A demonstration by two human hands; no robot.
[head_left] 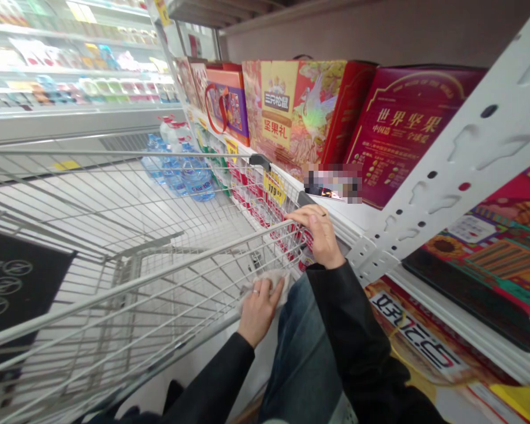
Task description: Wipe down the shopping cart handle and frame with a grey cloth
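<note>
A wire shopping cart (189, 250) stretches across the left and middle of the view. My left hand (260, 306) presses a pale cloth (284, 282) against the wires of its near side, low down; the fingers are bent over the cloth. Higher up, at the cart's far right corner, my right hand (320, 232) is closed over the top rim, with the thumb and fingers around the bar. Part of the cloth is hidden under my left fingers.
Shelving with gift boxes (291, 112) and a white perforated upright (450, 159) stands close on the right. Packs of water bottles (181, 168) sit on the floor past the cart. A refrigerated display (70, 76) runs along the back left.
</note>
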